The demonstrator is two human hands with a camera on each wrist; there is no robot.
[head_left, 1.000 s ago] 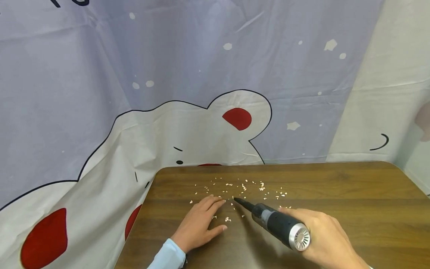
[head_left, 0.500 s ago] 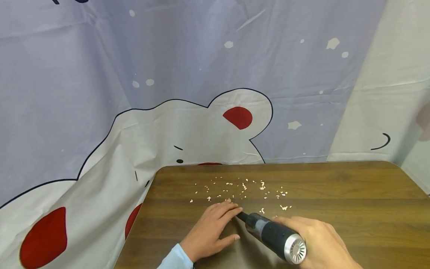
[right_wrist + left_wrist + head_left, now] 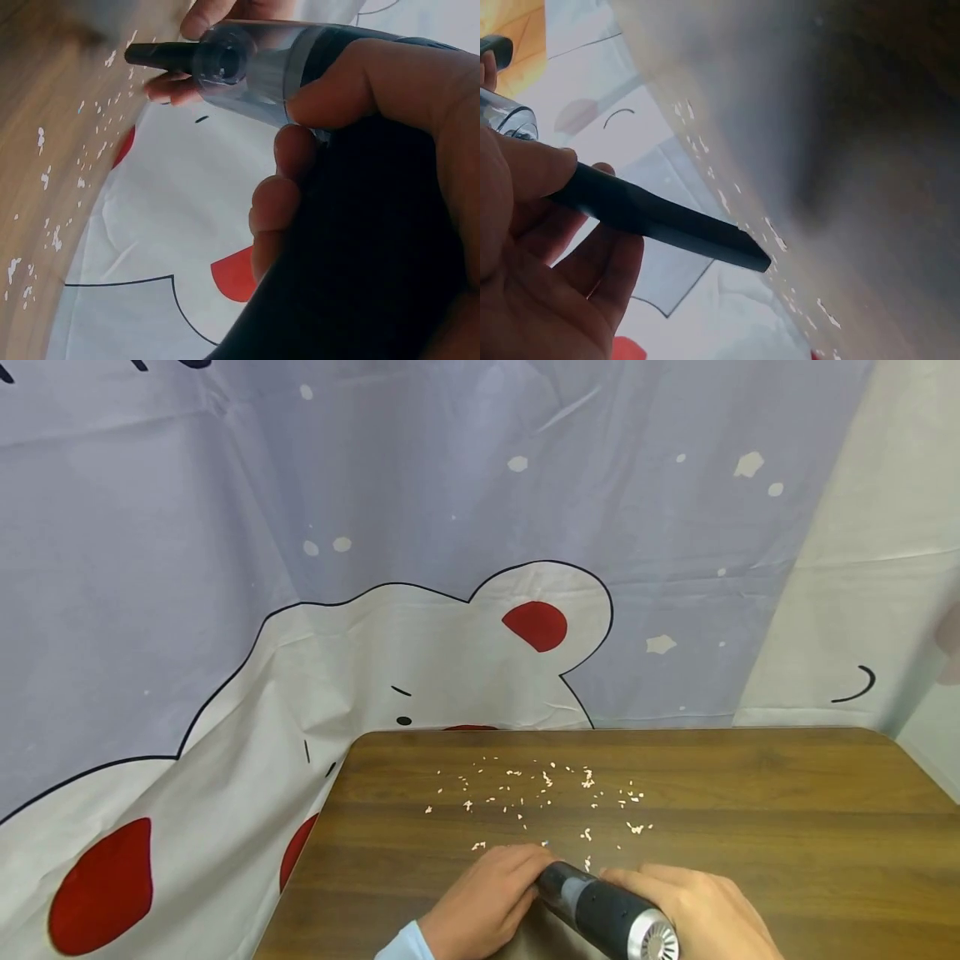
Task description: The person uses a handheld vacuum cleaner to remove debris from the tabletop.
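Gripping, R hand (image 3: 693,906): I'm seeing it clamping its fingers round the handheld vac (image 3: 600,910), 1 fingertip lying by the rim of the see-thru cup (image 3: 259,86).
Pinching, L hand (image 3: 491,893): it's holding the black nozzle (image 3: 652,214) b/w thumb & fingers, the fingers curling in from the opp. side.
Vac pos.: the 2 hands are holding it over the near part of the wood table (image 3: 787,810); it's tilting, w/ silver vent end (image 3: 654,941) facing back twd the head cam.
Nozzle tip: I'm getting it in wrist cams only, as L hand is hiding it in head view; it's pointing twd the table, can't tell if touching.
White bits (image 3: 587,778): they're lying scattered over the table's L-mid part, mostly beyond the hands; some are sitting just beside L hand & vac.
Sleeve: light-blue cuff (image 3: 405,943) is showing at L wrist.
Backdrop: printed cloth (image 3: 375,468) is hanging behind the table's far edge, showing lilac & white areas, black outlines, red patches, pale stars & dots.
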